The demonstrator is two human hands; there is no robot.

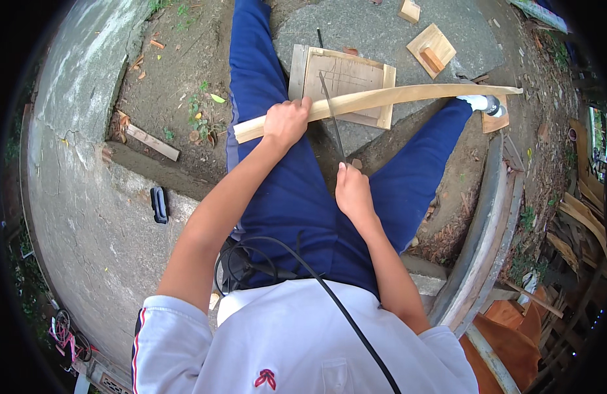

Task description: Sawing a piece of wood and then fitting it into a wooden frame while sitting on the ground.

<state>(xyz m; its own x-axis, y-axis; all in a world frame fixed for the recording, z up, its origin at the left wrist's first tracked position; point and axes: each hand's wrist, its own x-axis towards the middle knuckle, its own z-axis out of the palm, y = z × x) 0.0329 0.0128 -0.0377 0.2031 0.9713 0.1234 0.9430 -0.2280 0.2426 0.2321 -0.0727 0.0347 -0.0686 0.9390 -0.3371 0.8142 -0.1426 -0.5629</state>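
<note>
A long, pale, slightly curved wooden strip lies across above my spread legs, its far end reaching right past my foot. My left hand is closed around it near its left end, over my left thigh. Between my thighs, my right hand is closed on the near end of a long, thin, dark blade-like tool. The tool points away from me and crosses the strip just right of my left hand. Its exact kind and grip end are hidden.
Beyond the strip, a shallow wooden tray-like frame rests on a stone slab. A square board with a small block lies farther right. A black case sits on concrete at left. A black cable crosses my shirt.
</note>
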